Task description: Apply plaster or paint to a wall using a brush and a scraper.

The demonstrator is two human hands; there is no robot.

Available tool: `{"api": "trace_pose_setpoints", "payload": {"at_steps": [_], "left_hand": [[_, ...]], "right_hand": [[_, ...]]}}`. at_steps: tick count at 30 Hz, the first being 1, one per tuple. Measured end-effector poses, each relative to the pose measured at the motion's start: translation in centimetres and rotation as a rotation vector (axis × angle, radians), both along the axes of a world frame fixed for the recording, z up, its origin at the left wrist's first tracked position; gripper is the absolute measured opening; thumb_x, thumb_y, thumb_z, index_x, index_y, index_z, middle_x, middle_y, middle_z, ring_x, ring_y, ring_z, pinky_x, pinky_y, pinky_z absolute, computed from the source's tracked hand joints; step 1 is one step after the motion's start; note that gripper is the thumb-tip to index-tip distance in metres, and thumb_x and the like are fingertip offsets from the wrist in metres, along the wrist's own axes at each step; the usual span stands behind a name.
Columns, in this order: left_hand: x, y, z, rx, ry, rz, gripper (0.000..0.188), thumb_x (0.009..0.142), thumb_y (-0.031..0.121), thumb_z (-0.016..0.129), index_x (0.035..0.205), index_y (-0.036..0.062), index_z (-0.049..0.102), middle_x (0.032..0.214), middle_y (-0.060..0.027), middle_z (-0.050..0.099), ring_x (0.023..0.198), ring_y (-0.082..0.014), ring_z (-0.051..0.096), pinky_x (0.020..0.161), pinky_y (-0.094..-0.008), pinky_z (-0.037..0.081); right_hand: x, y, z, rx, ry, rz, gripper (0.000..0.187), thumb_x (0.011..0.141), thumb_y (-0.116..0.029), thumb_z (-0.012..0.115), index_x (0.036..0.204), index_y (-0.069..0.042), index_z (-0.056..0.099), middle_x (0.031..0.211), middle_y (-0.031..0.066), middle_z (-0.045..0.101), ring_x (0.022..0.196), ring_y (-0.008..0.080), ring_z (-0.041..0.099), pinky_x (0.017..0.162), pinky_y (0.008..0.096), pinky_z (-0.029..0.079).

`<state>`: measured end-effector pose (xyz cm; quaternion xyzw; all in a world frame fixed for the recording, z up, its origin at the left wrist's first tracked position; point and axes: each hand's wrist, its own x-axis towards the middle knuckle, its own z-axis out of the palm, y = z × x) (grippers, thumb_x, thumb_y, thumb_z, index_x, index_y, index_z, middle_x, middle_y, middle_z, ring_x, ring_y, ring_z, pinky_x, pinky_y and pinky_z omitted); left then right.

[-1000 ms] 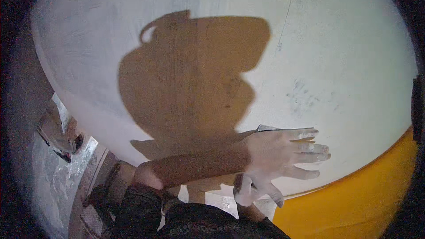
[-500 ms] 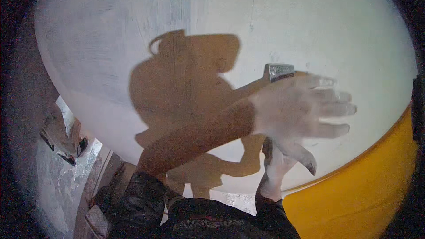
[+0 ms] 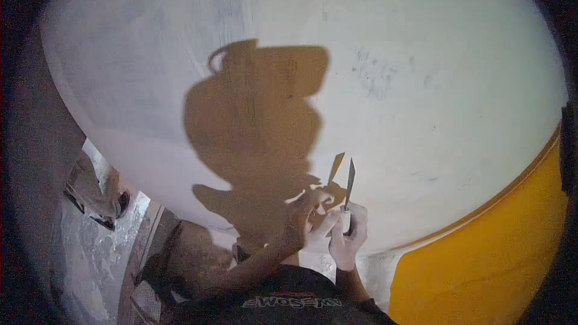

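My right hand (image 3: 354,235) is closed round the pale handle (image 3: 345,221) of a putty knife, low in front of the large curved white surface (image 3: 457,126). Its thin metal blade (image 3: 351,177) points upward, narrow side toward me. Just left of it, my left hand (image 3: 310,209) has its fingers bent inward and its thumb reaching toward the knife handle. Whether the left fingers hold anything is hidden. Grey smudges (image 3: 376,72) mark the surface above the knife. The shadow (image 3: 253,114) of my head and hands falls across the surface's middle.
A yellow curved panel (image 3: 475,253) borders the white surface at the lower right. At the lower left, a brownish object (image 3: 96,189) stands on the wet-looking, stained grey floor (image 3: 90,259). A dark ledge (image 3: 141,253) runs beside that floor.
My left hand has drawn back from the white surface, where it lay stretched out to the right, and its fingers have bent. My right hand has shifted left, and the upright knife now shows.
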<state>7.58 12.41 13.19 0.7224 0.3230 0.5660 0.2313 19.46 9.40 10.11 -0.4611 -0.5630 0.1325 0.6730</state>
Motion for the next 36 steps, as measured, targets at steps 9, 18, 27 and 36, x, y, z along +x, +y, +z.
{"api": "trace_pose_setpoints", "payload": {"at_steps": [9, 18, 27, 36], "left_hand": [[-1.2, 0.4, 0.3, -0.138, 0.103, 0.043, 0.023, 0.085, 0.017, 0.060, 0.102, 0.0023, 0.054, 0.090, -0.0084, 0.057, 0.076, -0.0161, 0.055, 0.067, -0.0265, 0.045], [-0.1, 0.9, -1.0, -0.445, -0.331, -0.115, 0.025, 0.087, 0.022, 0.060, 0.097, -0.0008, 0.058, 0.070, -0.0067, 0.061, 0.058, -0.0087, 0.055, 0.052, -0.0249, 0.044], [0.6, 1.3, 0.0, -0.440, -0.312, -0.034, 0.020, 0.087, 0.021, 0.060, 0.081, 0.0016, 0.059, 0.061, 0.0010, 0.049, 0.058, -0.0063, 0.044, 0.053, -0.0254, 0.037], [0.4, 2.1, 0.4, -0.556, -0.272, 0.015, 0.029, 0.088, 0.025, 0.058, 0.070, 0.0021, 0.058, 0.059, 0.0033, 0.048, 0.058, -0.0043, 0.042, 0.052, -0.0242, 0.034]], "right_hand": [[-1.4, -0.8, -1.2, -0.066, -0.061, -0.024, 0.024, 0.086, -0.007, 0.055, 0.107, 0.005, 0.055, 0.083, 0.0076, 0.058, 0.081, 0.0152, 0.056, 0.074, 0.0277, 0.045], [-3.1, -1.1, -2.7, -0.214, 0.608, 0.478, 0.023, 0.096, -0.024, 0.040, 0.104, -0.003, 0.045, 0.064, 0.0075, 0.052, 0.035, 0.0091, 0.038, 0.030, 0.0208, 0.030], [-3.4, -1.3, -2.0, -0.240, 0.563, 0.450, 0.025, 0.096, -0.024, 0.042, 0.108, -0.002, 0.043, 0.055, 0.0039, 0.044, 0.034, 0.0105, 0.039, 0.034, 0.0238, 0.039], [-3.6, -1.0, -1.3, -0.276, 0.425, 0.405, 0.024, 0.096, -0.026, 0.041, 0.093, -0.002, 0.044, 0.054, 0.0003, 0.040, 0.035, 0.0072, 0.036, 0.032, 0.0231, 0.038]]}}
